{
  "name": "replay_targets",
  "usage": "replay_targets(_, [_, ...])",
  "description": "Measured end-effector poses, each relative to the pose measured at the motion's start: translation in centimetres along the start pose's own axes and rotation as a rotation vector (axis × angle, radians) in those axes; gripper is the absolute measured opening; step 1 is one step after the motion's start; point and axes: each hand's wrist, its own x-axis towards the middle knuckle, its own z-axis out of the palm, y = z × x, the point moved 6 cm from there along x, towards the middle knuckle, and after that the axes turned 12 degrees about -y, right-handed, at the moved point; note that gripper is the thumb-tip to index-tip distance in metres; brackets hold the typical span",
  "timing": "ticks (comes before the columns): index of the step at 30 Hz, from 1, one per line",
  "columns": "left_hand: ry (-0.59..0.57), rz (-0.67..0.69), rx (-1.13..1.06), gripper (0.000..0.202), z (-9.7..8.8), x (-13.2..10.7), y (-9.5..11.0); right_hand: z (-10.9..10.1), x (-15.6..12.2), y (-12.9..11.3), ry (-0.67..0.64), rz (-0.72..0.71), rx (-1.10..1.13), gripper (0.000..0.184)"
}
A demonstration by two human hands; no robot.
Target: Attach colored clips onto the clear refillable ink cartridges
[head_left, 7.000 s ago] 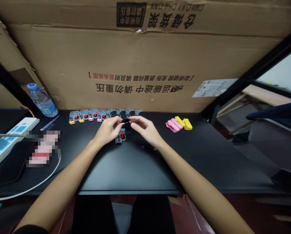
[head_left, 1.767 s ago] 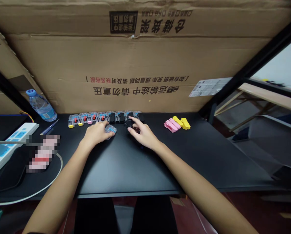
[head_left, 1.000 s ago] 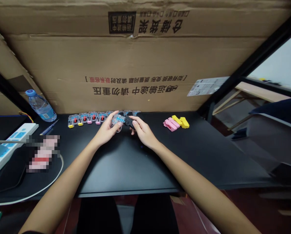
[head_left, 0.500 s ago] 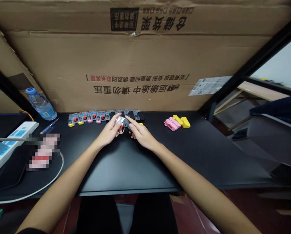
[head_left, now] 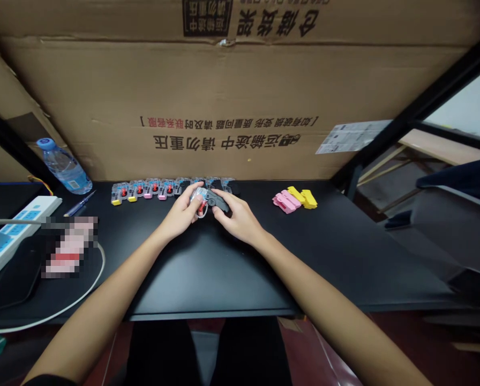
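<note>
Both hands hold a small toy gun (head_left: 216, 200) just above the table, with a clear body, a red part inside and a black grip. My left hand (head_left: 179, 215) is closed around the clear end. My right hand (head_left: 242, 220) has its thumb and fingers on the black grip. Behind them, a row of similar clear toy guns (head_left: 154, 188) lies along the cardboard; the left ones have red parts and yellow or pink ends, and black parts show on the right ones. To the right lie pink plastic pieces (head_left: 286, 201) and yellow plastic pieces (head_left: 309, 199).
A large cardboard sheet (head_left: 224, 86) stands at the back of the black table (head_left: 208, 284). On the left are a water bottle (head_left: 65, 166), a pen (head_left: 78, 205), a white power strip (head_left: 27, 220), a dark phone-like object (head_left: 15, 276) and a white cable (head_left: 97, 281).
My right hand has shifted slightly, and more of the black grip shows between the hands. The yellow round piece beside my right hand no longer shows. The view has tilted a little.
</note>
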Motion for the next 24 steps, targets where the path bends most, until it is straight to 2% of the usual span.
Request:
replay_targets(5, [-0.004, -0.016, -0.040, 0.060, -0.01, 0.02, 0.35, -0.78, -0.10, -0.38, 0.081, -0.003, -0.062, 0.041])
replay_targets(10, [-0.010, -0.024, -0.053, 0.057, 0.16, -0.16, 0.69, -0.85, -0.19, -0.45, 0.126, 0.012, -0.029, 0.029])
replay_targets(17, [-0.011, -0.008, -0.117, 0.054, 0.34, -0.20, 0.88, -0.57, -0.47, -0.55, 0.116, 0.013, -0.066, 0.033])
replay_targets(24, [0.025, -0.040, -0.185, 0.055, 0.33, -0.13, 0.52, -0.09, -0.65, -0.52, 0.060, 0.017, -0.268, 0.041])
